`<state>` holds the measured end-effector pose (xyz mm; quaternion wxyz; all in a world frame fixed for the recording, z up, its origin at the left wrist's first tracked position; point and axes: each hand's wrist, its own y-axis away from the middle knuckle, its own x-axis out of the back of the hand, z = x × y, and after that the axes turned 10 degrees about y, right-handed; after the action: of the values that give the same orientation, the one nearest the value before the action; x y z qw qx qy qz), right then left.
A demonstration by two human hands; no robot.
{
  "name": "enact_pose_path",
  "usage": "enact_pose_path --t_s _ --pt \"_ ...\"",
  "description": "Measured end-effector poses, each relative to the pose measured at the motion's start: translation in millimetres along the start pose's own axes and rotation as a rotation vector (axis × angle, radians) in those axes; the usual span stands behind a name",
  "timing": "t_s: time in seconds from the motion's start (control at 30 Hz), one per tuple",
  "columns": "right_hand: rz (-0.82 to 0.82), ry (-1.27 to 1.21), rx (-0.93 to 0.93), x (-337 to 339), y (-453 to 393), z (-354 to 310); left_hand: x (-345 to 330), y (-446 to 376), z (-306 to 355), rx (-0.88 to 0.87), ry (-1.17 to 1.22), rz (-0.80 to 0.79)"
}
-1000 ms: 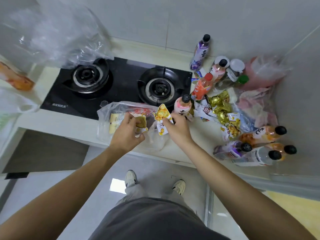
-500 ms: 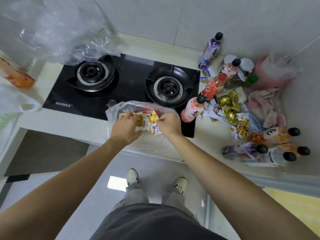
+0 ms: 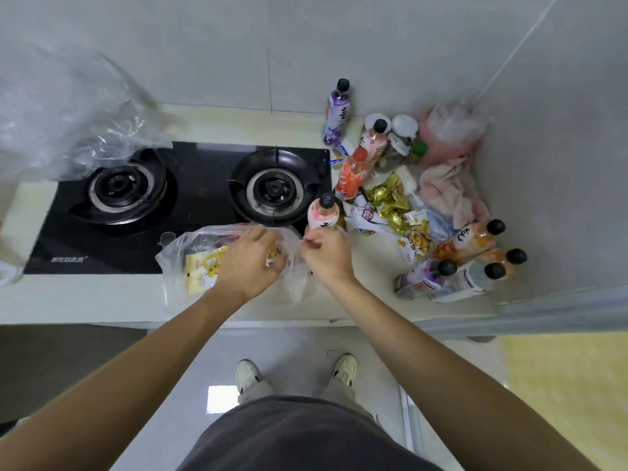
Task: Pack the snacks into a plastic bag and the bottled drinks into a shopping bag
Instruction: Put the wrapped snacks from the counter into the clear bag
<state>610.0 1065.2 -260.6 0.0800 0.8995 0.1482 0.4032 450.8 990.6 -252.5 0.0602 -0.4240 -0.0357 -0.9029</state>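
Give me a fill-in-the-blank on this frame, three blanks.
1. The left hand reaches into the clear ____ bag of snacks.
2. The stove has ____ burners.
3. The pink bottle beside the right hand has a ____ cap.

Missing: plastic; two; black

Visible inventory: eight bottled drinks [image 3: 353,174], four standing and four lying; two stove burners [image 3: 274,188]; two clear plastic bags [image 3: 176,256]; two hands [image 3: 249,263].
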Motion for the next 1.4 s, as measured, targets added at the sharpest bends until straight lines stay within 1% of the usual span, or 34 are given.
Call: enact_pose_path --t_s 0.13,0.33,0.5,0.63,0.73,0.87,0.93,1.03,1.1,1.2,1.33,1.4 --pt "0.052 0.011 0.016 37 -3 24 -16 -14 32 -0.043 -0.013 -0.004" --pt "0.083 0.018 -0.009 114 -25 59 -50 -35 76 -0.070 0.036 -0.046" --pt "0.019 0.072 -0.017 163 -64 88 -86 -53 108 -0.046 0.048 -0.078" --pt "-0.066 0.105 -0.053 182 -99 111 -113 -79 125 0.003 0.060 -0.115" --pt "-0.129 0.201 -0.071 188 -124 127 -129 -105 130 0.035 0.046 -0.139" --pt "-0.167 0.425 -0.105 197 -145 144 -148 -142 131 0.093 -0.021 -0.206" --pt "-0.200 0.447 -0.128 195 -153 154 -156 -159 130 0.105 -0.008 -0.239" --pt "-0.239 0.356 -0.141 186 -164 163 -168 -178 129 0.094 -0.059 -0.300" --pt "-0.243 0.377 -0.090 181 -170 164 -177 -187 130 0.081 -0.093 -0.343" --pt "-0.224 0.511 0.023 174 -181 167 -191 -193 132 0.080 -0.192 -0.419" --pt "-0.283 0.550 0.066 168 -192 177 -207 -195 130 0.037 -0.392 -0.482" --pt "-0.273 0.572 0.077 164 -198 184 -212 -192 130 0.033 -0.457 -0.496"
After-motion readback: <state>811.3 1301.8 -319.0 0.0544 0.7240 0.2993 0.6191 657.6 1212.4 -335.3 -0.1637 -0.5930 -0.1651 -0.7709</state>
